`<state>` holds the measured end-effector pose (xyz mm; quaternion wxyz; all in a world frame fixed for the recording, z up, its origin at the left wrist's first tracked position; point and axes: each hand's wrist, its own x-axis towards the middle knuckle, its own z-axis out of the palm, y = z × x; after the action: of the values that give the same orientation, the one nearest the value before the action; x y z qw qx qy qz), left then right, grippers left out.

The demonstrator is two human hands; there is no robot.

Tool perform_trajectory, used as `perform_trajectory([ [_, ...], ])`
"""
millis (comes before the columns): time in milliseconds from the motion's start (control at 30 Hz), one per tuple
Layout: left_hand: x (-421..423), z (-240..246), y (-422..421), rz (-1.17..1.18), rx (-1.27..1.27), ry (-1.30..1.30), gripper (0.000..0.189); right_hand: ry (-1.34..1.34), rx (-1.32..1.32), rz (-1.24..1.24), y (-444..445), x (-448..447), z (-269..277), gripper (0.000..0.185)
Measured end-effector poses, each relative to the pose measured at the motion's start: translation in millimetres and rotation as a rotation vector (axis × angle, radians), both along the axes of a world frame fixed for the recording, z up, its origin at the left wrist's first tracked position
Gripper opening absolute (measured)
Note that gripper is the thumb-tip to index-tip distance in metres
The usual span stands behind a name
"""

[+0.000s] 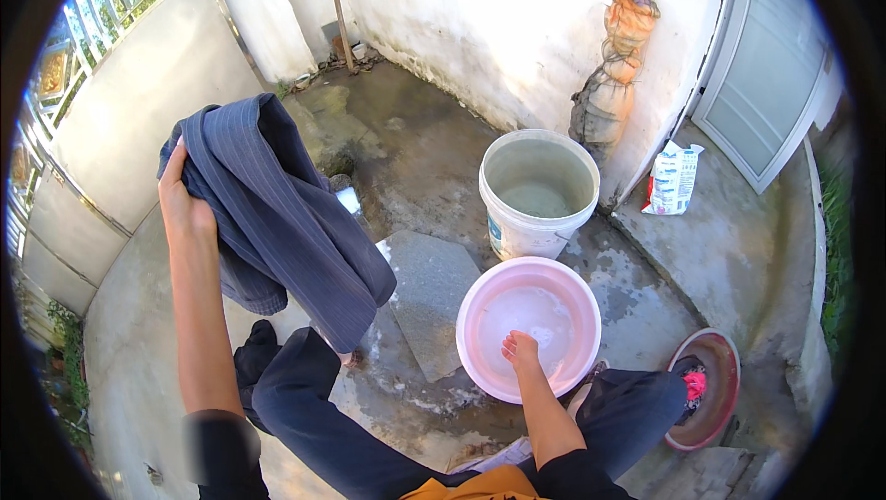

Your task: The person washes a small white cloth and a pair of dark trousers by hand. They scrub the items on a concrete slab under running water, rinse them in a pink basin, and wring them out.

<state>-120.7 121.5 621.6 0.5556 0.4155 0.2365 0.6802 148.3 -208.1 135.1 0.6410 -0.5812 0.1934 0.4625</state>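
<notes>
My left hand point(187, 199) grips a dark pinstriped cloth garment point(291, 209), raised at the left, its folds hanging down over the concrete. The garment's far side is hidden. Over the near part of a pink plastic basin point(471, 292) is my right hand point(520, 348), loosely curled, with nothing in it. Cloudy, slightly foamy water point(533, 313) lies in the basin. Whether my fingertips touch the water, I cannot tell. Beneath and beside the garment lies a flat grey stone slab point(432, 278), wet and streaked with white suds.
A white plastic bucket point(526, 240) with water stands just behind the basin. To the right are a printed plastic bag point(671, 178), an ajar door point(768, 71) and a reddish basin point(723, 396) holding clothes point(694, 386). A wrapped pipe point(612, 78) runs up the wall.
</notes>
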Motion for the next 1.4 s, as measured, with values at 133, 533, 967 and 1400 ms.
perform_trajectory([
  [133,2,-18,-7,0.039,0.024,-0.041,0.024,0.123,-0.011,-0.021,-7,7,-30,0.029],
  [533,-27,-90,9,0.008,0.008,-0.100,0.028,0.154,-0.065,-0.271,87,14,-112,0.034],
  [967,23,-94,3,0.044,-0.012,-0.068,0.025,0.023,0.406,0.341,189,-11,65,0.045],
  [1400,43,-78,-17,0.039,-0.014,-0.100,0.024,0.400,0.318,0.305,182,-134,50,0.025],
])
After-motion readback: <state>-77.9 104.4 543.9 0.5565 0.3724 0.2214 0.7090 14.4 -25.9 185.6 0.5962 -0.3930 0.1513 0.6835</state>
